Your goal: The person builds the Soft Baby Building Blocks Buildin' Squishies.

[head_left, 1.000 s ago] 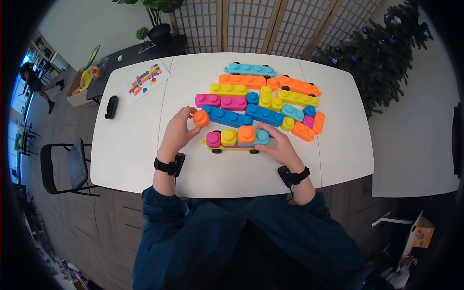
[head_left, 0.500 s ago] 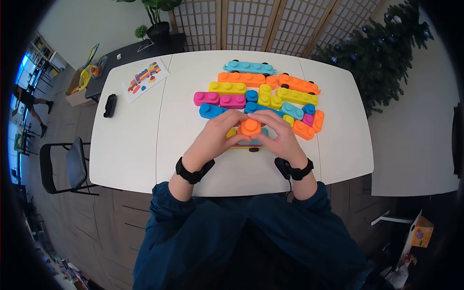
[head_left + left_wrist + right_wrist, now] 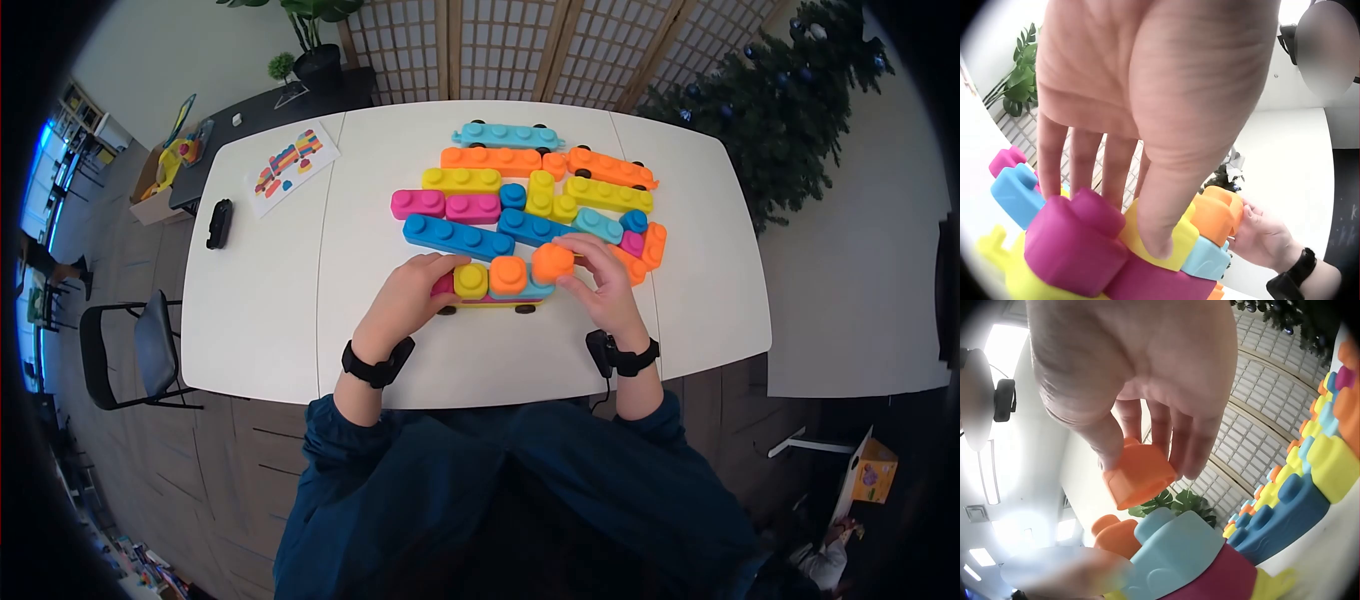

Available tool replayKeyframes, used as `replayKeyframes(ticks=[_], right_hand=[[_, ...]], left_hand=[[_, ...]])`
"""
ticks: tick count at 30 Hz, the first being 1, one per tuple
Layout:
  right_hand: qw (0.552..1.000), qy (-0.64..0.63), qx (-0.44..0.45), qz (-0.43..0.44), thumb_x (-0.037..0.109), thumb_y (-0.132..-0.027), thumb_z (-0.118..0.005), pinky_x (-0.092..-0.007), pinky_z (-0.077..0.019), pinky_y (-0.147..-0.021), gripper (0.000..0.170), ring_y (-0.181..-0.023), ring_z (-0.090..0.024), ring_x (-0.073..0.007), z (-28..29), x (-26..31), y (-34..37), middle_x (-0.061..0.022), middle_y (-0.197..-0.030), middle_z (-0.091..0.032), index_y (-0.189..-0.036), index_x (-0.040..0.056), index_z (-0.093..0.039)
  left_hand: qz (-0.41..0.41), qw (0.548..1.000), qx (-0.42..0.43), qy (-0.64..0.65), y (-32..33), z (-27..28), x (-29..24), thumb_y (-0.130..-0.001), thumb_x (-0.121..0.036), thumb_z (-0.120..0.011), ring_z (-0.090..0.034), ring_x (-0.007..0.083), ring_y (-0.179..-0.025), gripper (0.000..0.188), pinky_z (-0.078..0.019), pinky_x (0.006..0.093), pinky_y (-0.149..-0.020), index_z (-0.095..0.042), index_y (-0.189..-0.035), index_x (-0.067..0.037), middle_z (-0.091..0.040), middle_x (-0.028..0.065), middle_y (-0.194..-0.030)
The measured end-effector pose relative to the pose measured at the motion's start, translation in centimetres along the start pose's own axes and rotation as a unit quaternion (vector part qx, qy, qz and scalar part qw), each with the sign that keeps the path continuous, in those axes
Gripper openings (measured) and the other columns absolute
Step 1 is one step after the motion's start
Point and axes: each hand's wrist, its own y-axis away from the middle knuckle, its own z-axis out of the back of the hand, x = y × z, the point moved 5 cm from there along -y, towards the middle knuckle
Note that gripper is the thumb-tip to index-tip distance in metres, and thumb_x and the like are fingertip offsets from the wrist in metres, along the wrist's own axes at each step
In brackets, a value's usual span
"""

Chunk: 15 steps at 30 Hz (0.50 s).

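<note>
An orange one-stud block [image 3: 553, 263] is pinched in my right hand [image 3: 606, 293]. The right wrist view has it tilted, hollow underside showing, just above the light blue block [image 3: 1179, 550]. That block forms the right end of a wheeled block car, beside another orange block [image 3: 508, 275]. At the car's left end, my left hand [image 3: 405, 303] grips it, with the thumb on the front of a yellow block [image 3: 1175, 240] and the fingers behind. A magenta block [image 3: 1072, 244] sits next to the yellow one, partly covered by that hand in the head view.
Behind the car lie blue [image 3: 458, 237], yellow [image 3: 461, 180], magenta [image 3: 472, 208] and orange blocks in rows on the white table [image 3: 260, 310]. A light blue wheeled base [image 3: 508, 136] stands farthest back. To the left are a picture sheet [image 3: 292, 165] and a black object [image 3: 220, 224].
The orange block has gone from my left hand, at the car's left, to my right hand above its right end. Both hands met at it midway; the left has since moved back to the car's left end.
</note>
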Motion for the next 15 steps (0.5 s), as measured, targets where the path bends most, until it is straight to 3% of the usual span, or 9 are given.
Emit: replayKeyframes(ticks=[7, 9, 13, 15], right_hand=[[0.999, 0.024, 0.019, 0.009, 0.006, -0.088, -0.074, -0.0334, -0.0512, -0.098, 0.042, -0.114, -0.063, -0.0252, -0.82, -0.53, 0.27, -0.0122, -0.128, -0.062, -0.129, 0.0054, -0.065], [0.999, 0.026, 0.024, 0.006, 0.006, -0.088, -0.074, -0.0336, -0.0511, -0.098, 0.042, -0.114, -0.063, -0.0256, -0.93, -0.26, 0.25, -0.0124, -0.128, -0.062, -0.129, 0.0054, -0.065], [0.999, 0.026, 0.024, -0.004, 0.005, -0.087, -0.074, -0.034, -0.0509, -0.098, 0.042, -0.114, -0.064, -0.0266, -1.12, -0.06, 0.3, -0.013, -0.127, -0.063, -0.128, 0.0052, -0.066], [0.998, 0.052, 0.038, 0.006, 0.004, -0.086, -0.074, -0.0341, -0.0509, -0.098, 0.041, -0.114, -0.064, -0.0268, -1.01, -0.22, 0.48, -0.0132, -0.127, -0.063, -0.127, 0.0048, -0.066]], left_hand=[[-0.008, 1.0, -0.012, 0.0, -0.04, -0.03, -0.12, -0.075, -0.005, -0.079, -0.065, 0.0366, -0.099, 0.049, -0.0542, 0.0417, -0.087, -0.065, -0.122, -0.01, -0.07, 0.0137, -0.105], [0.017, 1.0, 0.001, -0.004, 0.0, -0.21, 0.17, -0.075, -0.006, -0.081, -0.066, 0.0354, -0.102, 0.052, -0.0543, 0.0413, -0.09, -0.066, -0.124, -0.011, -0.07, 0.0129, -0.113], [0.015, 1.0, -0.004, -0.015, 0.07, -0.35, 0.08, -0.075, -0.005, -0.081, -0.066, 0.0352, -0.102, 0.052, -0.0544, 0.0413, -0.09, -0.065, -0.124, -0.011, -0.07, 0.0124, -0.113], [-0.004, 1.0, -0.019, -0.015, 0.16, -0.39, 0.02, -0.075, -0.007, -0.08, -0.066, 0.0352, -0.1, 0.051, -0.0546, 0.0415, -0.087, -0.064, -0.124, -0.013, -0.07, 0.0122, -0.107]])
